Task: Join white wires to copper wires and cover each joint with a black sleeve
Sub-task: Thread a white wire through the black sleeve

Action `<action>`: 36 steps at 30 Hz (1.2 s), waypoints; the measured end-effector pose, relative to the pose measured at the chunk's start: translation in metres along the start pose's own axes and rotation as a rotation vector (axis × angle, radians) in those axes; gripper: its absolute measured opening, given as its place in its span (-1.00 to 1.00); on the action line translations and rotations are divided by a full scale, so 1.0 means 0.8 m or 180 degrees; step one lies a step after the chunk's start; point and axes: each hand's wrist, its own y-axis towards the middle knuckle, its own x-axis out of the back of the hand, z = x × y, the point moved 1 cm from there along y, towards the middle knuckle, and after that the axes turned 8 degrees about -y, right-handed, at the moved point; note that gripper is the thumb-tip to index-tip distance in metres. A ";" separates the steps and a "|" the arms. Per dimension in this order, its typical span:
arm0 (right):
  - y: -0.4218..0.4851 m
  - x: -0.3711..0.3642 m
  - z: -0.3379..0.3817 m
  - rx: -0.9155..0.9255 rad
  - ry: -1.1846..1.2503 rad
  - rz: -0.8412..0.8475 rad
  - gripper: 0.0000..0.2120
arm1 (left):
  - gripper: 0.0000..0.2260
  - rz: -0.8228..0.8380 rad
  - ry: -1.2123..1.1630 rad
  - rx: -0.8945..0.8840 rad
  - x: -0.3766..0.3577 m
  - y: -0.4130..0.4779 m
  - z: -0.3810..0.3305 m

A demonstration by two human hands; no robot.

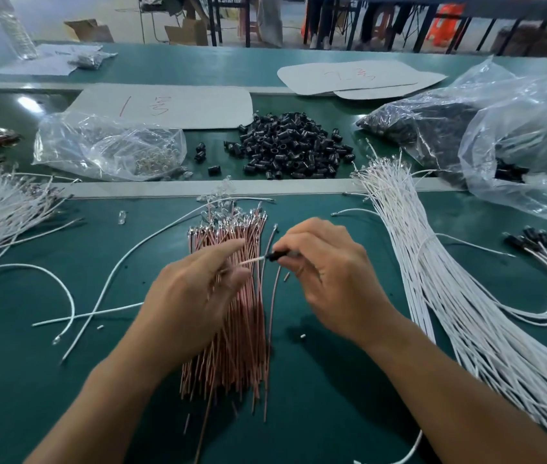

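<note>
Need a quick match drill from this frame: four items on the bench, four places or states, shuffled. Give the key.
Items
1. sleeve heap
2. copper wire bundle
3. white wire bundle
4. single black sleeve

Places or states
A. pinched by the right hand
B. lying on the mat beneath the left hand, which pinches a white wire
C. fanned out to the right of both hands
D. loose, beyond the pale strip, centre

Pairs: 1-D, 2-B, 3-C, 4-A
</note>
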 end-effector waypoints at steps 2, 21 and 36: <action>-0.002 -0.005 0.011 0.0215 -0.0140 0.0138 -0.87 | -0.72 0.0152 -0.0101 -0.0145 -0.012 0.001 -0.002; -0.024 0.001 0.023 0.0912 0.0016 0.2507 -0.90 | -0.86 -0.0729 -0.1307 0.1030 -0.005 0.001 0.038; 0.010 0.041 0.010 0.0354 -0.0280 -0.0631 -0.86 | -0.79 -0.0356 -0.0838 0.0655 -0.008 -0.002 0.020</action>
